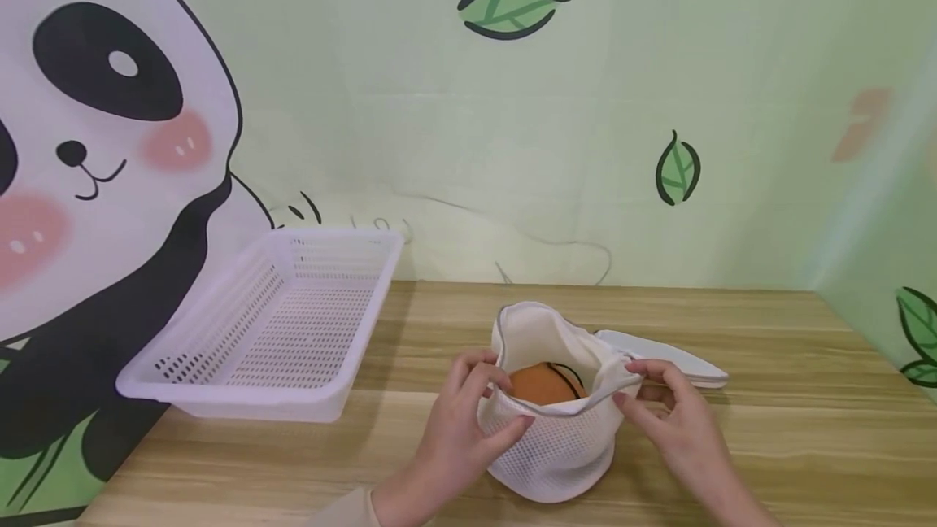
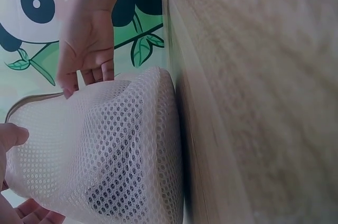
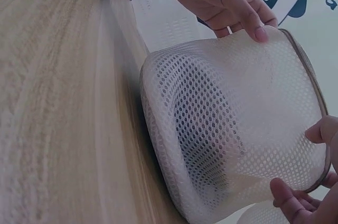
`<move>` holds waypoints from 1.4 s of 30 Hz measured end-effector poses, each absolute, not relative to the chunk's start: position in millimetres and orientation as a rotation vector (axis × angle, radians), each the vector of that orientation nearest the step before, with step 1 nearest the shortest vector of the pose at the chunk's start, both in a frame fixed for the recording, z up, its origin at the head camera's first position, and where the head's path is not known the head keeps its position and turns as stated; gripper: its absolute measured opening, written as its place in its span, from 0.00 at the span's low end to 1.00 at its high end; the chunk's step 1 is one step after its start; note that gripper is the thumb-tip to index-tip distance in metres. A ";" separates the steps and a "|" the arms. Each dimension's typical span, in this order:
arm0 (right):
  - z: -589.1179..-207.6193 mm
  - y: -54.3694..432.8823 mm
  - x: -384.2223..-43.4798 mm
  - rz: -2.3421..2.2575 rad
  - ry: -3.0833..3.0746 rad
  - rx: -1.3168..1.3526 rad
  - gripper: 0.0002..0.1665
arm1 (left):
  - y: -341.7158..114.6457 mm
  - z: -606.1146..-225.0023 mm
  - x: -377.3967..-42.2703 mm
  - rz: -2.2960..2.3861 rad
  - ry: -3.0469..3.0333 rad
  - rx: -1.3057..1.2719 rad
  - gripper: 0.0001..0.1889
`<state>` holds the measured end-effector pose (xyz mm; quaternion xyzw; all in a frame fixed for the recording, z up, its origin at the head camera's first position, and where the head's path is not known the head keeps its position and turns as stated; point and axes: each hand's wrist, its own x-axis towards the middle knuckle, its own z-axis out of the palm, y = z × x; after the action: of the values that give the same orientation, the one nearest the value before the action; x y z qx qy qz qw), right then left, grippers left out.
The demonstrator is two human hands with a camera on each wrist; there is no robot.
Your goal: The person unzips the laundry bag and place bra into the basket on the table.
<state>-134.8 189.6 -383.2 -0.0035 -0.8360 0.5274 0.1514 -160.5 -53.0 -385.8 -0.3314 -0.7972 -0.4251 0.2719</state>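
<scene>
A white mesh laundry bag point(image 1: 552, 454) with a grey zip round its rim stands upright on the table, its mouth open upward. Inside lies an orange-brown thing point(image 1: 538, 385) with a thin black cord; its lower part is hidden by the mesh. My left hand point(image 1: 464, 421) holds the bag's left rim, fingers over the edge and thumb outside. On the opposite side, my right hand point(image 1: 677, 417) pinches the rim near the zip. Something dark point(image 3: 203, 123) shows through the mesh in the right wrist view. A white flat piece point(image 1: 662, 358) extends behind the bag's right side.
A white perforated plastic basket point(image 1: 351, 348) stands on the left of the wooden table point(image 1: 820, 429). Behind the table hangs a pale green backdrop point(image 1: 410, 104) printed with a panda and leaves.
</scene>
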 end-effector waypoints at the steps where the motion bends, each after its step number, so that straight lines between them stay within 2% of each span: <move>1: -384.4 189.5 -135.4 1.518 -2.387 -0.014 0.23 | -53.1 -385.9 -160.5 -1.141 -2.149 -0.894 0.21; 30: -403.8 185.9 -139.6 1.530 -2.166 0.097 0.20 | -58.1 -385.5 -162.4 -1.009 -2.229 -0.881 0.22; 42: -404.2 189.8 -139.1 1.304 -2.214 0.262 0.21 | -60.6 -383.4 -163.3 -0.937 -2.239 -0.858 0.22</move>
<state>-139.1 189.8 -404.2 0.0975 -0.8240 0.4853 0.2756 -163.3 -60.6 -383.4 -0.3200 -0.8349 -0.3495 0.2800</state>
